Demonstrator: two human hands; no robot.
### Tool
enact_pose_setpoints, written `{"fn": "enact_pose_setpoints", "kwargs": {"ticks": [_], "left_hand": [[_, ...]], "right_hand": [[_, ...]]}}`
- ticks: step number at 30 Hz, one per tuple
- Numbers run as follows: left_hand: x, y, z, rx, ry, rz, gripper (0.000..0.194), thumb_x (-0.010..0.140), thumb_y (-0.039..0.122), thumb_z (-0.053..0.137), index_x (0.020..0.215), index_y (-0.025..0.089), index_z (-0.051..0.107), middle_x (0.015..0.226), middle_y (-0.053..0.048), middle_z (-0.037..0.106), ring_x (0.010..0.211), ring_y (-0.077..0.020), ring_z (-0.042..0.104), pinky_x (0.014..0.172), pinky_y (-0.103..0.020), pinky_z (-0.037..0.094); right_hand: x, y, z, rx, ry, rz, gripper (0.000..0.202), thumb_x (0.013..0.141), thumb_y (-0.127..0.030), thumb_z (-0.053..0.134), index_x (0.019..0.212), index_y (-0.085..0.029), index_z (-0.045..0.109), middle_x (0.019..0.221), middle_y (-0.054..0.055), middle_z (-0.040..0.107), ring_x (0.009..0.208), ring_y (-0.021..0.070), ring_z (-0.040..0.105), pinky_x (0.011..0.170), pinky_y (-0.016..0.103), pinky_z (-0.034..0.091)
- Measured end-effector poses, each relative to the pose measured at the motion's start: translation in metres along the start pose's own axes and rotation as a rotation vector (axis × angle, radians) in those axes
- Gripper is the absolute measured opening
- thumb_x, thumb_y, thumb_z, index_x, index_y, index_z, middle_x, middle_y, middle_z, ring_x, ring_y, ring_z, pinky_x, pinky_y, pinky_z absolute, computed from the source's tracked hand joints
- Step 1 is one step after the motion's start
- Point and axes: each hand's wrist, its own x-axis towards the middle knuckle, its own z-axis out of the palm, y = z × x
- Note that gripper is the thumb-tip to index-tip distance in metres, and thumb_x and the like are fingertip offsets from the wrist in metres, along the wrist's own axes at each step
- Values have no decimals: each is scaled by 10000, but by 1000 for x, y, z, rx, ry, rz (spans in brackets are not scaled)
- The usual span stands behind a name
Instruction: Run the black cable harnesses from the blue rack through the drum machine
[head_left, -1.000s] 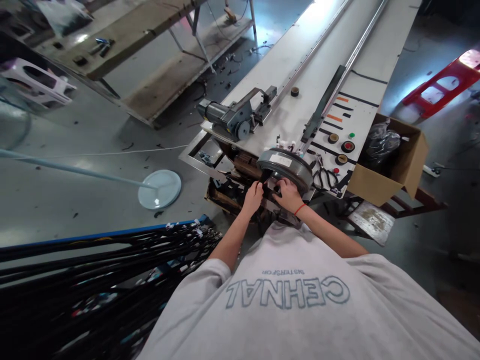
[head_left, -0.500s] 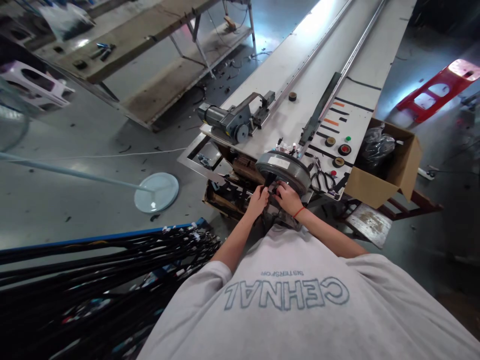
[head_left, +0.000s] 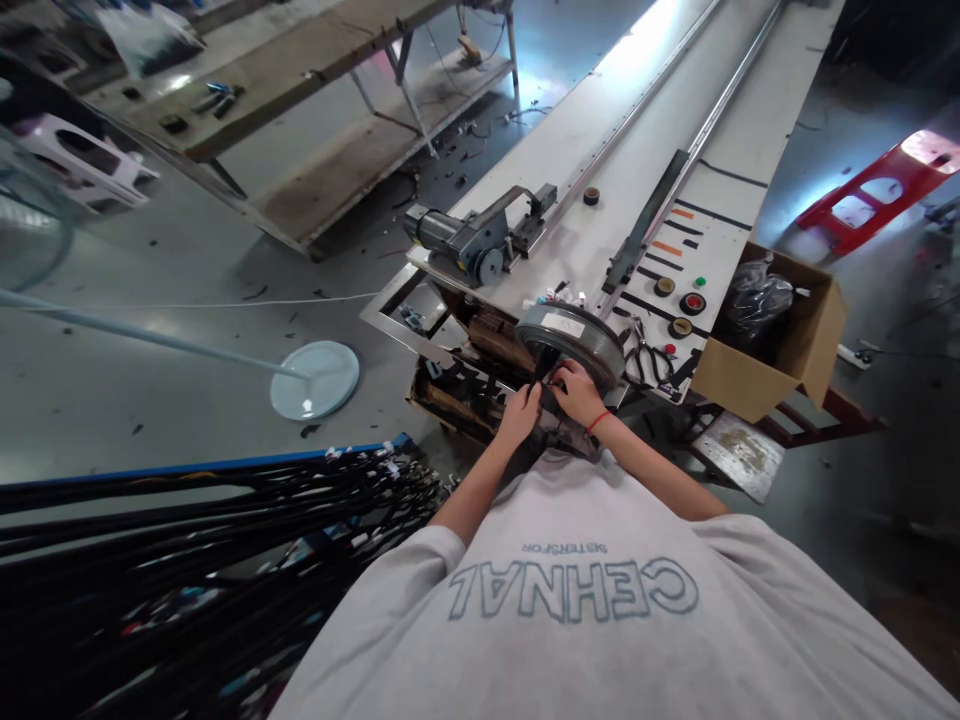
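My left hand (head_left: 521, 412) is closed around a black taped cable bundle (head_left: 546, 362), which hangs in front of a round grey reel-like part (head_left: 600, 350) with a white label. Close beside it, my right hand (head_left: 579, 393), with a red string on the wrist, has its fingers bent and pinched at the same bundle. What lies between those fingertips is too small to make out. White connectors (head_left: 559, 296) show behind the reel-like part at the table's near end.
On the long white table (head_left: 555, 215) are a motor unit (head_left: 457, 240), tape rolls (head_left: 693, 303) and pliers (head_left: 646, 358). A cardboard box (head_left: 750, 375) stands at the right. Many black cable harnesses (head_left: 225, 560) hang at the left. A red stool (head_left: 862, 205) is further off.
The view has shifted slightly. My left hand has moved a little down from the reel-like part. My right hand stays beside it, its fingers slightly rearranged.
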Motion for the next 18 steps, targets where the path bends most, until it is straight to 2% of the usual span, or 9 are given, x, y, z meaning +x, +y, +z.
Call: {"fn": "enact_pose_setpoints", "kwargs": {"ticks": [4,7,9,13,16,18], "left_hand": [[13,10,-7,-156,-135,-57,467,896,628,469,786,174,491,530,89,356,394,-50,322,401,-187,271],[19,8,-14,-86,-207,-20,453,887,616,486,773,178,497,541,76,388,415,-64,352,417,-198,292],[20,3,-17,-14,-225,33,434,890,594,490,753,182,503,546,61,424,435,-85,393,436,-216,325],[19,-4,-20,130,-240,133,359,926,491,447,731,192,492,577,34,485,509,-122,473,516,-243,393],[17,-3,-20,288,-210,215,262,926,376,442,761,189,521,648,2,556,607,-151,529,612,-265,425],[17,-2,-19,357,-193,214,229,922,331,432,793,184,551,678,-15,586,648,-166,553,664,-283,442]], "right_hand": [[-4,-4,-6,-3,-23,-41,111,882,-148,534,806,-186,606,1171,118,614,1066,217,596,925,346,463],[-7,-7,-10,15,-99,39,119,922,-168,486,920,-186,604,974,77,675,876,185,644,790,285,481],[-6,-12,-15,9,-150,56,175,910,-131,483,1036,-186,592,919,60,689,852,185,653,750,265,474],[3,-27,-24,-40,-222,-111,309,886,-88,468,1162,-192,562,991,65,701,881,197,661,759,271,472],[17,-33,-23,-41,-175,-244,342,902,-108,441,1208,-204,562,1031,64,698,930,198,653,831,290,474],[29,-30,-19,-27,-171,-279,423,891,-111,443,1297,-190,529,1072,75,693,977,209,644,908,329,467]]}}
